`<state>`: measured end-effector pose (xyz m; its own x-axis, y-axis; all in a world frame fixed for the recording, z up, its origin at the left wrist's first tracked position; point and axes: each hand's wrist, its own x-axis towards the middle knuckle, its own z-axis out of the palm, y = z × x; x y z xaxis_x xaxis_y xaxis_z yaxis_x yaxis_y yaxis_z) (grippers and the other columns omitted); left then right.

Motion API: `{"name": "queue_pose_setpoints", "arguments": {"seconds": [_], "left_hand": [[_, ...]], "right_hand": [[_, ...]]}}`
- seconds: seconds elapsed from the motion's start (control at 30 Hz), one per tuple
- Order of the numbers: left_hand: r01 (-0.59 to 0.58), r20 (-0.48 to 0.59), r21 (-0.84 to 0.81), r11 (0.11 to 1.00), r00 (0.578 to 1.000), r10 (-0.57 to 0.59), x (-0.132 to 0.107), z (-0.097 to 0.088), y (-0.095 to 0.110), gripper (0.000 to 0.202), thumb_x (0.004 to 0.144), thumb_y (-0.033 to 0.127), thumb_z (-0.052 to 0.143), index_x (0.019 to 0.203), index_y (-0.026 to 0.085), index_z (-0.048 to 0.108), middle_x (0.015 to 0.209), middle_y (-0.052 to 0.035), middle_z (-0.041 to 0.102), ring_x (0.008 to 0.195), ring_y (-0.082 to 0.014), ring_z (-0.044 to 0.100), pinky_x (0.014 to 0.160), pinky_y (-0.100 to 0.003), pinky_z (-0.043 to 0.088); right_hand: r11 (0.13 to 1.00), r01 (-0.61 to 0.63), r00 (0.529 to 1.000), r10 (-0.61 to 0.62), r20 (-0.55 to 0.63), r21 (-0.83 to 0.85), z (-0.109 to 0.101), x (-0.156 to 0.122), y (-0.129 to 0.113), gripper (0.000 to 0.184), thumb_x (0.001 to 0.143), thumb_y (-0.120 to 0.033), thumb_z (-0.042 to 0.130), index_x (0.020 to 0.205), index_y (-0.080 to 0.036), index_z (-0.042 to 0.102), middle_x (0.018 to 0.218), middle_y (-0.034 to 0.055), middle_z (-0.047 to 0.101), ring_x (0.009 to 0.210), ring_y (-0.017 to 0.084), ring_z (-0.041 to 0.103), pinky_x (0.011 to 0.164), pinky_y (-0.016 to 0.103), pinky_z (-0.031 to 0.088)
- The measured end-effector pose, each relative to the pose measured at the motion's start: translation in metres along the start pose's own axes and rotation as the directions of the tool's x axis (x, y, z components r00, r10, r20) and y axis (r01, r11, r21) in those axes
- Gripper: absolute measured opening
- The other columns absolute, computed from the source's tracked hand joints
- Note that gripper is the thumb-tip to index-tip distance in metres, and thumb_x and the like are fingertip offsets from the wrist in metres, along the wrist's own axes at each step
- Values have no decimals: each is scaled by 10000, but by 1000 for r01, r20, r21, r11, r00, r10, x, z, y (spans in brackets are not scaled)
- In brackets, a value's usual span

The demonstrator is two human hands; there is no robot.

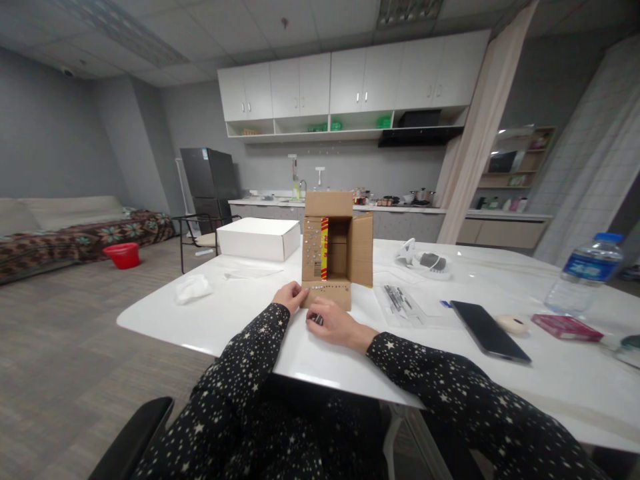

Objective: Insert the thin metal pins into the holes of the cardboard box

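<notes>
A brown cardboard box lies on its side on the white table, its opening facing me and its flaps spread. Several small studs dot its left flap and bottom flap. My left hand rests curled at the left end of the bottom flap, fingers pressed against the cardboard. My right hand lies just in front of that flap, fingers closed around a small dark thing I cannot name. Both sleeves are black with white stars.
A white box stands behind on the left, crumpled white paper nearby. To the right lie a clear bag of pens, a black phone, a red packet and a water bottle. A kitchen counter runs behind.
</notes>
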<state>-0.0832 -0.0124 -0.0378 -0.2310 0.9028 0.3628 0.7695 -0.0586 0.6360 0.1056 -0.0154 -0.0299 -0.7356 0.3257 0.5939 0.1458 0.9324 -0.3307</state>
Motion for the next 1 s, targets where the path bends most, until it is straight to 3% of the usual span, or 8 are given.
{"name": "queue_pose_setpoints", "arguments": {"seconds": [0.17,0.27,0.37,0.5,0.6,0.87,1.0], "left_hand": [[10,3,10,1000,1000,-10,-1,-1,2,342,745,529,505,645,203,480,590,10,551,574,-140,492,580,-266,378],[15,3,18,1000,1000,-16,0,-1,1,350,746,533,508,635,202,475,592,7,549,576,-141,492,571,-266,373],[15,-1,7,1000,1000,-15,1,1,-2,343,749,527,508,645,200,489,601,1,562,591,-146,502,569,-265,375],[6,9,-5,1000,1000,-6,3,3,-6,342,751,531,502,672,198,509,625,-3,581,611,-149,520,587,-267,391],[2,16,-2,1000,1000,-2,4,2,-7,355,748,545,498,670,199,508,627,-5,584,606,-150,522,585,-270,395],[13,16,0,1000,1000,-13,2,0,-5,342,748,532,504,659,202,490,616,-1,572,587,-146,509,574,-269,387],[13,17,-3,1000,1000,-12,2,1,-6,346,746,539,507,665,203,489,621,0,576,589,-146,511,571,-267,387]], "right_hand": [[996,-57,998,59,-34,67,2,1,2,87,762,-131,559,763,-180,630,774,33,599,742,157,537,723,279,422],[953,-201,966,231,-114,229,6,4,13,170,775,-156,541,912,-186,637,739,8,611,644,129,538,636,251,428],[810,-364,854,487,-182,459,9,9,26,262,743,-154,543,998,-168,600,676,-12,605,561,110,526,541,223,419],[520,-464,708,704,-52,717,6,15,34,310,702,-123,542,1010,-135,565,575,-27,589,395,78,437,381,194,333],[397,-434,682,731,7,809,1,18,31,288,687,-135,586,974,-131,577,532,-24,585,336,64,389,315,187,260],[274,-430,672,733,103,860,-5,19,25,256,684,-126,583,938,-124,608,520,-22,595,313,41,351,297,164,202],[199,-425,651,745,145,883,-8,19,26,222,698,-97,570,915,-131,605,582,3,638,338,44,398,314,156,235]]}}
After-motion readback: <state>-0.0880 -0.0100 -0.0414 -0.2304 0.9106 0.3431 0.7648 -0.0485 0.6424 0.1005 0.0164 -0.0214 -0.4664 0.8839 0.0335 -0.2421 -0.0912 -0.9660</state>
